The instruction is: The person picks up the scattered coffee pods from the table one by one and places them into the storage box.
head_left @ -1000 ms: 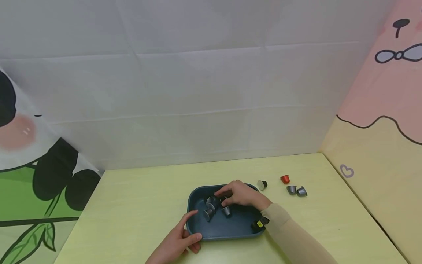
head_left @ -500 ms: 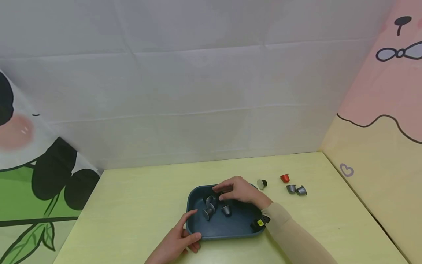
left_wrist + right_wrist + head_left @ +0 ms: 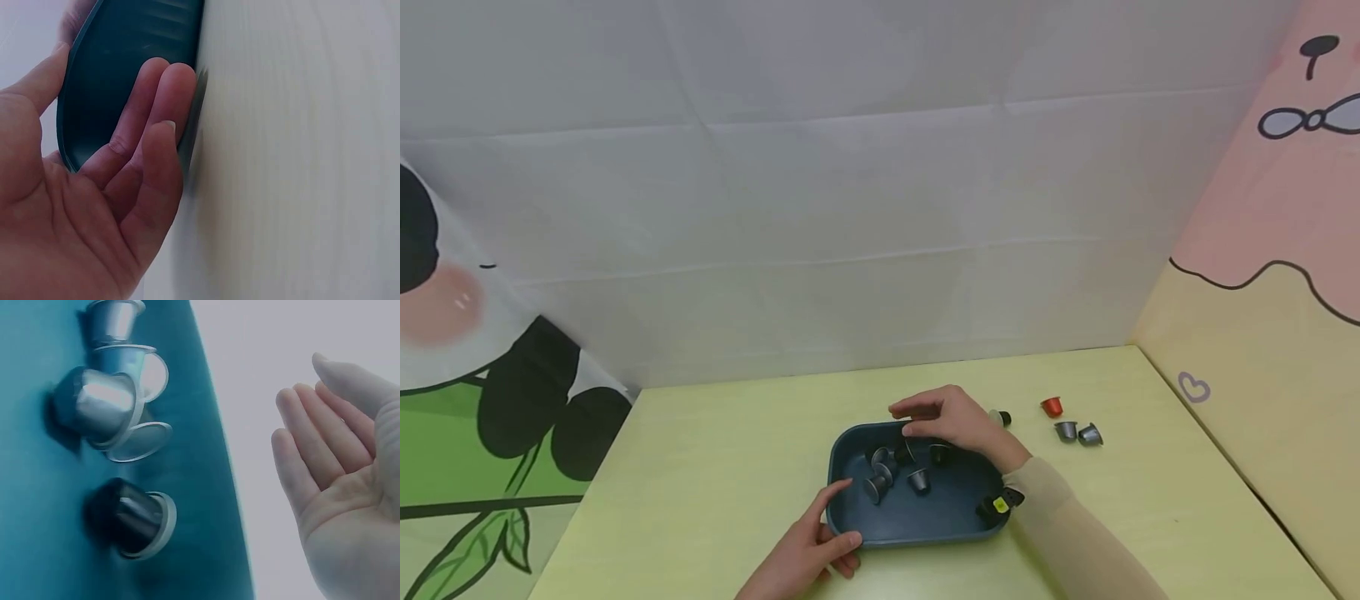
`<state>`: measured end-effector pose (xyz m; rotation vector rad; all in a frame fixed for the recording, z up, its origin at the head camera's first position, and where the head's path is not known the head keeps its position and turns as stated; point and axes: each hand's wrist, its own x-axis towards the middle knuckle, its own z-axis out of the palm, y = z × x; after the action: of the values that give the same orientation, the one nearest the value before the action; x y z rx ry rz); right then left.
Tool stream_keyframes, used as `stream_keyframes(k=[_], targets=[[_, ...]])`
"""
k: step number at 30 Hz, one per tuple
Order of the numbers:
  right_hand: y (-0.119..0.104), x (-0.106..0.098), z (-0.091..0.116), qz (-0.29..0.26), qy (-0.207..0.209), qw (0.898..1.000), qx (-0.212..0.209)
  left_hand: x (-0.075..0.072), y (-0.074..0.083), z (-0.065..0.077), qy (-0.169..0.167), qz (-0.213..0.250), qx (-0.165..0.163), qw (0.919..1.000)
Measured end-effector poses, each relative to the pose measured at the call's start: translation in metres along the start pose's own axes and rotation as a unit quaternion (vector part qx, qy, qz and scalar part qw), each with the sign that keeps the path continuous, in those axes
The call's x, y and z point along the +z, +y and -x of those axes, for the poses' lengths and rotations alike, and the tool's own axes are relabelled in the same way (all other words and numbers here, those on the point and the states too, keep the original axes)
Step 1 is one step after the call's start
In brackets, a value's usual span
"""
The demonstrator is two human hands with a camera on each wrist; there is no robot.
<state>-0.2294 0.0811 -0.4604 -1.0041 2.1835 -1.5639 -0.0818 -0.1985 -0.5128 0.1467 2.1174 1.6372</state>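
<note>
A dark blue-green tray (image 3: 917, 529) holds several coffee capsules, among them a silver capsule (image 3: 919, 481) and a black capsule (image 3: 940, 454). My left hand (image 3: 811, 546) grips the tray's left near corner. In the left wrist view, its thumb touches the rim and other fingers (image 3: 172, 94) bend against the outer wall. Above the far rim is my right hand (image 3: 958, 419), with loosely bent fingers and nothing between them. The right wrist view shows this hand (image 3: 344, 462) apart from the capsules, which lie tipped at several angles along the tray's side.
On the pale yellow table (image 3: 715, 450), a red capsule (image 3: 1052, 407) and two grey capsules, one of them a tilted grey capsule (image 3: 1090, 435), lie right of the tray. A black-and-cream capsule (image 3: 1004, 418) is partly hidden behind my right hand. A white sheet (image 3: 820, 250) backs the table.
My right hand has lifted away from the capsules toward the tray's far rim, uncovering the black capsule and others beneath it. My left hand stays at the tray's corner.
</note>
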Motion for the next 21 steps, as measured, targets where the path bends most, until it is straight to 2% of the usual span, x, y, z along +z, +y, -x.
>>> stream_keyframes(k=[10, 16, 21], targets=[[-0.021, -0.019, 0.014, 0.044, 0.034, 0.998, 0.008, 0.000, 0.000, 0.002, 0.001, 0.006, -0.003, 1.0000], [-0.023, -0.037, 0.031, 0.052, 0.055, 0.997, 0.018, 0.000, 0.001, 0.003, 0.000, 0.009, -0.002, 1.0000], [-0.017, -0.053, 0.048, 0.054, 0.075, 0.995, 0.024, 0.000, 0.000, 0.002, 0.001, 0.009, 0.002, 1.0000]])
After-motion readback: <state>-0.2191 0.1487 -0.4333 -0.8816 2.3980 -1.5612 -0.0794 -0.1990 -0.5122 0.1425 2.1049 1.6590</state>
